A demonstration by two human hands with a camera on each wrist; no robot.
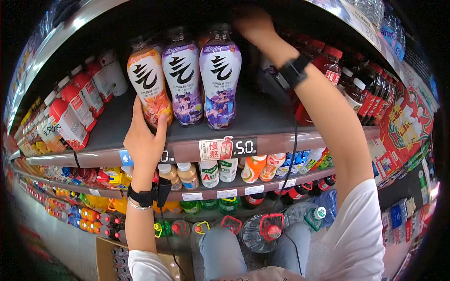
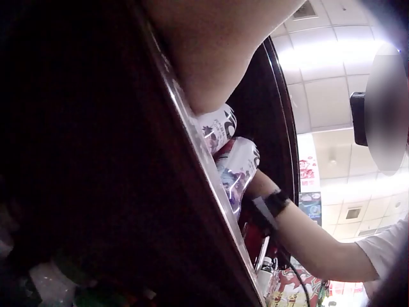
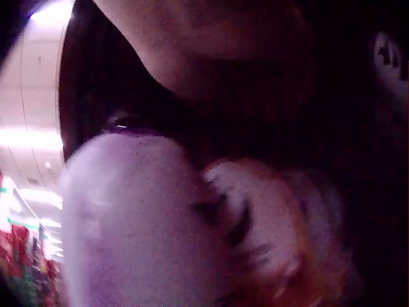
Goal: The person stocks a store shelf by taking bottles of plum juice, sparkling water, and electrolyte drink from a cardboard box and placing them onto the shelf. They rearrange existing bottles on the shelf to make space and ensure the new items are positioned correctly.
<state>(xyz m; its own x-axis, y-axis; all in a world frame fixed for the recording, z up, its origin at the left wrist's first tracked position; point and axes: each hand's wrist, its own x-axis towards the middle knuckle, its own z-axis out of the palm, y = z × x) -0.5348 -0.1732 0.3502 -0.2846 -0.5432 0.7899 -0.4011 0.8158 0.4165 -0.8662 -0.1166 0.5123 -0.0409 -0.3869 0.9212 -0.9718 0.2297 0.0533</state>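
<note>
An orange-labelled drink bottle [image 1: 148,84] stands at the left of a front row on the dark shelf. My left hand [image 1: 146,140] grips its lower part, thumb across the front and fingers along the left side. Beside it stand a purple-labelled bottle [image 1: 184,84] and another purple-labelled bottle [image 1: 219,79]. My right hand [image 1: 253,23] reaches into the dark behind the right-hand bottle. In the right wrist view that hand [image 3: 236,45] is above a purple-labelled bottle [image 3: 128,217] and an orange-labelled bottle [image 3: 255,224]; its fingers are lost in shadow, so I cannot tell what they hold.
Red-capped bottles [image 1: 333,61] stand at the shelf's right, and red-and-white bottles [image 1: 70,117] at its left. A price tag [image 1: 243,147] sits on the shelf edge [image 1: 276,140]. Lower shelves hold more drinks, and a cardboard box [image 1: 105,257] is on the floor.
</note>
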